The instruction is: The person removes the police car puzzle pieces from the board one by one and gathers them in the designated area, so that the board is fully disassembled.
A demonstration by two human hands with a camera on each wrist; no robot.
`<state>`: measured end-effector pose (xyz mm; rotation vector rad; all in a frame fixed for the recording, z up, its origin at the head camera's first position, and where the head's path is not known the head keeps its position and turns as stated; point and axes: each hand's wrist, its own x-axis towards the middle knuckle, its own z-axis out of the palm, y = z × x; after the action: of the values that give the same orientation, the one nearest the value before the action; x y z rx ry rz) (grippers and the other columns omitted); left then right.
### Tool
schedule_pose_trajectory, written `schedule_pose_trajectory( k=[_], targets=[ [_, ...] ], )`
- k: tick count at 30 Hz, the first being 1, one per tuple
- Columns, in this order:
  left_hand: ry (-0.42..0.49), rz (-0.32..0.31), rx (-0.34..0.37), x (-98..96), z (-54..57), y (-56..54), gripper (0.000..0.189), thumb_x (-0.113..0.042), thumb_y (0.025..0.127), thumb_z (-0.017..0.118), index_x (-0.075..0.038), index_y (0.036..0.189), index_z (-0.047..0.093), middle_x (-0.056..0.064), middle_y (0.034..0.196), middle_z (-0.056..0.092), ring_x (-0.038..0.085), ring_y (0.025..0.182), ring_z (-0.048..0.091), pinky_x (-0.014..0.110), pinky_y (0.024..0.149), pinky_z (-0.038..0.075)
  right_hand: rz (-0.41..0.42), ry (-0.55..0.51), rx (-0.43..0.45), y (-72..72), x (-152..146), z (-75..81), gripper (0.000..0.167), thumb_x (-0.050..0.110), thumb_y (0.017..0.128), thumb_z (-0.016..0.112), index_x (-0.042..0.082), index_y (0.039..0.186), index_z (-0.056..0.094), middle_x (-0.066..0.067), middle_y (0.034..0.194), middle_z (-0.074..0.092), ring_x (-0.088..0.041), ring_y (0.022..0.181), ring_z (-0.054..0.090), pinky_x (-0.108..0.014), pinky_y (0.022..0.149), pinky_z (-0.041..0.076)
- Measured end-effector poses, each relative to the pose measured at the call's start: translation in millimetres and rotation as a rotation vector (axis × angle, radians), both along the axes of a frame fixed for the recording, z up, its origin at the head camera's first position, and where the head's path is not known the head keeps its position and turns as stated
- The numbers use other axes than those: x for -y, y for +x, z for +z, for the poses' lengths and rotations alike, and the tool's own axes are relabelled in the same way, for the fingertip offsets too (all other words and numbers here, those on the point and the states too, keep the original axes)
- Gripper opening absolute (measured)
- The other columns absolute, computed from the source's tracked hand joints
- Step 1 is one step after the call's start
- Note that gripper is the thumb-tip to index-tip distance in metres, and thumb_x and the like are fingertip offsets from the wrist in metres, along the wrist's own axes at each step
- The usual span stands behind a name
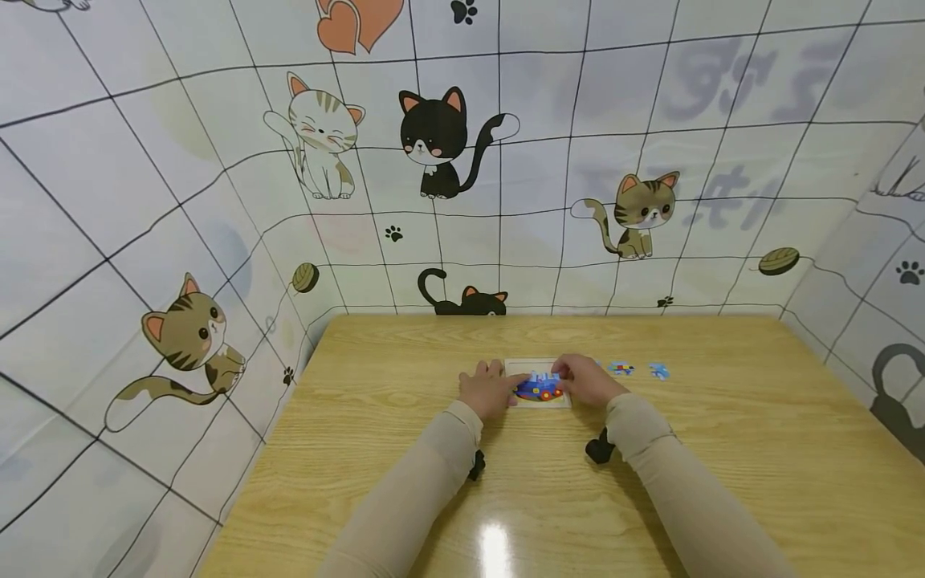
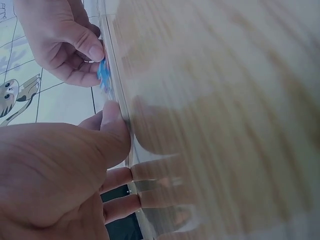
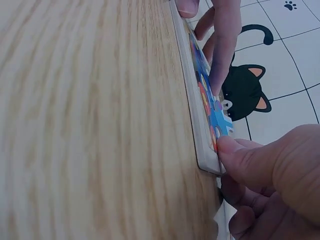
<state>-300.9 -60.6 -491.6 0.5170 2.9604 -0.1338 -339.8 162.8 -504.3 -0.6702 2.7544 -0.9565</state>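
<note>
A small jigsaw puzzle in a white tray [image 1: 536, 405] lies on the table, with joined blue, red and yellow pieces [image 1: 540, 390] that form a vehicle-like picture. My left hand [image 1: 486, 393] rests at the tray's left side, its index finger extended onto the pieces. At the right end, my right hand [image 1: 588, 382] pinches a blue puzzle piece [image 2: 103, 76] between thumb and fingers. In the right wrist view, the right thumb [image 3: 235, 155] meets the blue pieces [image 3: 218, 120] near the tray's corner. Whether the pinched piece is seated cannot be seen.
Loose puzzle pieces, one multicoloured [image 1: 621, 368] and one blue [image 1: 658, 370], lie right of the tray. The wooden table [image 1: 361, 449] meets a cat-patterned cloth wall [image 1: 535, 241] at the back. Black wrist-worn devices [image 1: 599, 448] sit under the sleeves.
</note>
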Motion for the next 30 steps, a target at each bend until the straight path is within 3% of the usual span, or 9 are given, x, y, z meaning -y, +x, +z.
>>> schedule_pose_trajectory(
  k=[7, 14, 19, 25, 30],
  targets=[
    [0.001, -0.007, -0.005, -1.1, -4.0, -1.7, 0.054, -0.049, 0.103, 0.049, -0.055, 0.154, 0.032, 0.002, 0.141, 0.045, 0.022, 0.104, 0.039, 0.050, 0.084, 0.044, 0.011, -0.031, -0.008, 0.7, -3.6, -2.6, 0.019, -0.003, 0.097, 0.063, 0.000, 0.116, 0.065, -0.013, 0.105, 0.063, -0.026, 0.094, 0.061, -0.047, 0.083, 0.051],
    [-0.005, 0.001, -0.015, -2.2, -7.4, -4.6, 0.055, -0.048, 0.103, 0.050, -0.055, 0.154, 0.030, 0.002, 0.141, 0.045, 0.023, 0.105, 0.042, 0.049, 0.080, 0.044, 0.054, 0.035, -0.049, -1.4, -6.1, -0.4, 0.025, 0.000, 0.097, 0.065, 0.000, 0.122, 0.070, -0.013, 0.110, 0.064, -0.027, 0.098, 0.062, -0.046, 0.083, 0.053],
    [-0.003, 0.003, -0.016, -2.4, -5.4, -3.5, 0.057, -0.048, 0.103, 0.051, -0.055, 0.155, 0.029, 0.002, 0.138, 0.046, 0.022, 0.103, 0.042, 0.047, 0.080, 0.044, 0.093, 0.046, -0.072, -3.1, -7.3, -1.1, 0.025, -0.002, 0.096, 0.066, -0.002, 0.121, 0.067, -0.012, 0.107, 0.062, -0.024, 0.091, 0.061, -0.042, 0.079, 0.053],
    [-0.027, -0.063, -0.074, -2.4, -6.0, -3.6, 0.062, -0.047, 0.103, 0.052, -0.053, 0.157, 0.024, 0.001, 0.151, 0.039, 0.026, 0.111, 0.051, 0.048, 0.075, 0.053, 0.077, 0.015, -0.060, -3.3, -5.6, -2.1, 0.022, -0.003, 0.097, 0.064, 0.000, 0.118, 0.066, -0.011, 0.107, 0.061, -0.022, 0.090, 0.060, -0.043, 0.079, 0.052],
    [-0.064, -0.157, -0.097, -0.7, -7.3, -3.7, 0.054, -0.044, 0.104, 0.050, -0.054, 0.154, 0.032, 0.000, 0.152, 0.036, 0.029, 0.107, 0.053, 0.047, 0.069, 0.055, 0.052, 0.007, -0.046, -4.5, -5.6, -3.1, 0.019, -0.002, 0.099, 0.062, 0.002, 0.116, 0.068, -0.010, 0.107, 0.061, -0.023, 0.091, 0.060, -0.043, 0.080, 0.052]
  ],
)
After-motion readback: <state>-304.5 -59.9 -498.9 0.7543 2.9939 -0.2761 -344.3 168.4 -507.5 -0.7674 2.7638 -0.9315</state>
